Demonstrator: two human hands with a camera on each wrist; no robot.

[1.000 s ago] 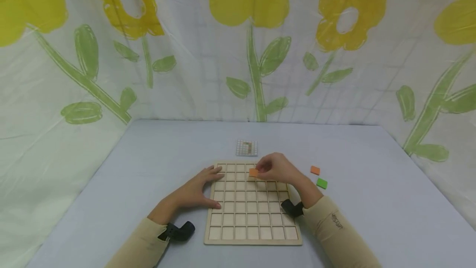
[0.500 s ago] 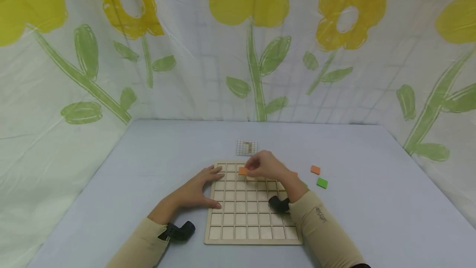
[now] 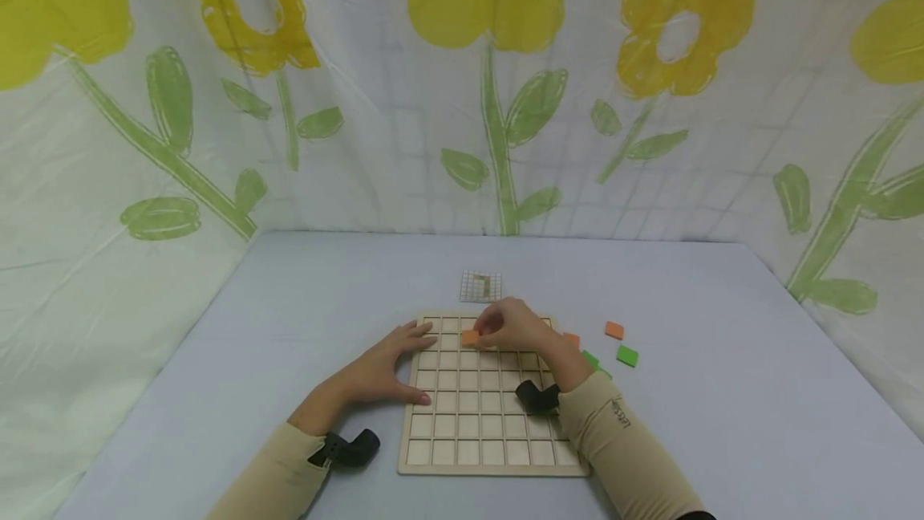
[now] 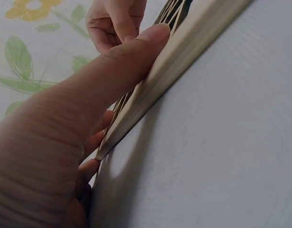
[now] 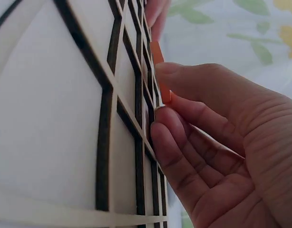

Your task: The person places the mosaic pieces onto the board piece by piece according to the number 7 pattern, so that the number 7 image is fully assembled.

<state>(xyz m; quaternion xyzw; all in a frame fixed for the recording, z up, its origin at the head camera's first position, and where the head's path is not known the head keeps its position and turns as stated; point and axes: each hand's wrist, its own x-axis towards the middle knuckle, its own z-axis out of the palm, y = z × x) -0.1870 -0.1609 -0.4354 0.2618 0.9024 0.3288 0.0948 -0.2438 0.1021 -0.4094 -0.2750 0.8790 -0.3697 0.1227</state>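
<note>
A square wooden grid board (image 3: 493, 470) lies on the table in the head view, its compartments pale and shallow. Between thumb and forefinger my right hand (image 3: 516, 326) pinches a small orange square tile (image 3: 470, 338) close over the second row from the far edge. In the right wrist view the orange tile (image 5: 157, 53) stands tilted at the grid, and the other fingers are curled beneath. My left hand (image 3: 378, 367) rests spread along the board's left edge, thumb (image 4: 153, 35) on the frame and fingertips farther up the same side.
A small printed grid card (image 3: 480, 286) lies beyond the board. To the right are loose tiles: an orange tile (image 3: 614, 331), a green tile (image 3: 627, 356), and more beside the right forearm, including another orange tile (image 3: 572, 339). A flower-patterned curtain (image 3: 346, 183) hangs behind the table.
My right hand has moved left over the board with the orange tile, then dipped slightly toward the second row. More tiles show beside the right forearm. The left hand stays in place.
</note>
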